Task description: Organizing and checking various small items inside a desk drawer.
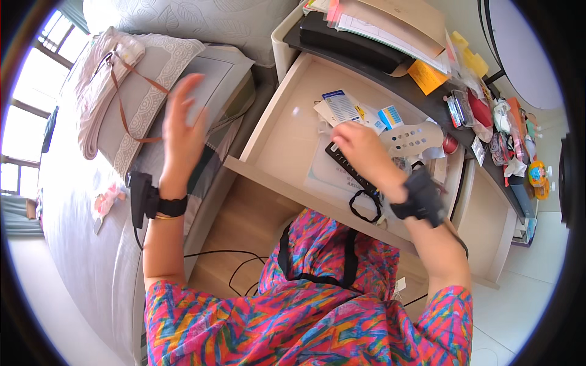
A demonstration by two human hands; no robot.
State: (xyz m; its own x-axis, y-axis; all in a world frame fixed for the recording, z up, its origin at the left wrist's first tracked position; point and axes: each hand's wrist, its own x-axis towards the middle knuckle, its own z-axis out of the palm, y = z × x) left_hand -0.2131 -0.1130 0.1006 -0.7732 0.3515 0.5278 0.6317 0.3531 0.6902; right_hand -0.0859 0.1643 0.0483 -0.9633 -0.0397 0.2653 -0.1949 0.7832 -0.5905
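My left hand point(185, 121) is raised near the bed's edge, fingers apart and holding nothing. Over the open wooden drawer point(274, 151), my right hand point(359, 144) has its fingers curled together. Something small and pale shows at its fingertips, too blurred to tell whether it is held. Under that hand lies a long black object point(341, 160) with rows of small marks, on a printed sheet point(316, 171). Beyond the fingers are a blue-and-white card point(341, 105) and a small blue-and-white box point(390, 117). A beige flat piece with round holes point(412, 139) and a black cord loop point(351, 206) lie nearby.
A dark cabinet top point(366, 75) behind the drawer carries a black case point(352, 41), stacked papers point(389, 23) and small packages. Another drawer point(485, 224) stands open at right. The bed point(91, 270) at left holds folded bedding point(151, 82) and a brown strap point(121, 110). Black cables point(229, 251) hang beside me.
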